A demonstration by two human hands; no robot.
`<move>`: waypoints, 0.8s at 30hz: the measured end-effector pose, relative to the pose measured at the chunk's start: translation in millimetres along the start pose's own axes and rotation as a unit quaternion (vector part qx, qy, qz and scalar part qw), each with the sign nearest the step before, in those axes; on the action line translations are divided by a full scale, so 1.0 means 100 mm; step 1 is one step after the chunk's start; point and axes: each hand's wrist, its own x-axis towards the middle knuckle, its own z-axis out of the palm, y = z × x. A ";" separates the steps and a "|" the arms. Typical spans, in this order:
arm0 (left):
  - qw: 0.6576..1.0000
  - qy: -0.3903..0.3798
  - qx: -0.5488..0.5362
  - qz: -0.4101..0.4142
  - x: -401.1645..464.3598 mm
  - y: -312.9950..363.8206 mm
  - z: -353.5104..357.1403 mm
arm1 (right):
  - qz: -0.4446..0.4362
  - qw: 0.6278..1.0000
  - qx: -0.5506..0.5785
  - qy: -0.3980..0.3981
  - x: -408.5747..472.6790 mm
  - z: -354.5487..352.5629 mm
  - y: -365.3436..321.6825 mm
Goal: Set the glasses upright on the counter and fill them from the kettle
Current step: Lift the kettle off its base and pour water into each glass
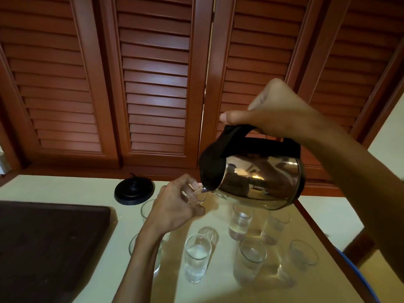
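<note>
Louvred wooden shutters (153, 84) back a pale counter (87, 189); right hand (282, 112) clenched round the black handle of the steel kettle (258, 178), tipped with its spout at a glass (196, 196) gripped and raised by the left hand (175, 204). Kettle likely heavy and sloshing, best held at the handle; glass thin, slick, breakable, best held low on its wall. Other glasses (197, 260) stand upright and crowded toward the near right corner, some holding water; kettle base (133, 192) near the back edge; dark tray (50, 248) at the left edge; easy to knock one when setting down.
</note>
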 end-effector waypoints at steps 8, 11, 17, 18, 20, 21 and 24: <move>1.000 -0.006 -0.013 -0.012 -0.03 -0.02 0.04 | -0.015 0.999 -0.033 -0.010 0.05 -0.11 -0.16; 1.000 -0.009 -0.023 -0.016 -0.03 -0.03 0.03 | -0.020 0.999 -0.041 -0.009 0.06 -0.18 -0.20; 0.999 -0.006 -0.039 -0.008 -0.03 -0.05 0.01 | -0.025 0.998 -0.055 -0.014 0.07 -0.31 -0.28; 0.999 -0.006 -0.040 -0.006 -0.03 -0.05 0.01 | -0.025 0.998 -0.058 -0.015 0.07 -0.33 -0.29; 0.999 -0.006 -0.038 -0.003 -0.02 -0.07 0.01 | -0.024 0.998 -0.063 -0.017 0.09 -0.36 -0.31; 0.999 -0.006 -0.036 -0.004 -0.02 -0.08 0.01 | -0.022 0.998 -0.064 -0.017 0.09 -0.37 -0.32; 0.999 -0.006 -0.032 -0.004 0.00 -0.11 0.01 | -0.019 0.997 -0.072 -0.012 0.11 -0.41 -0.35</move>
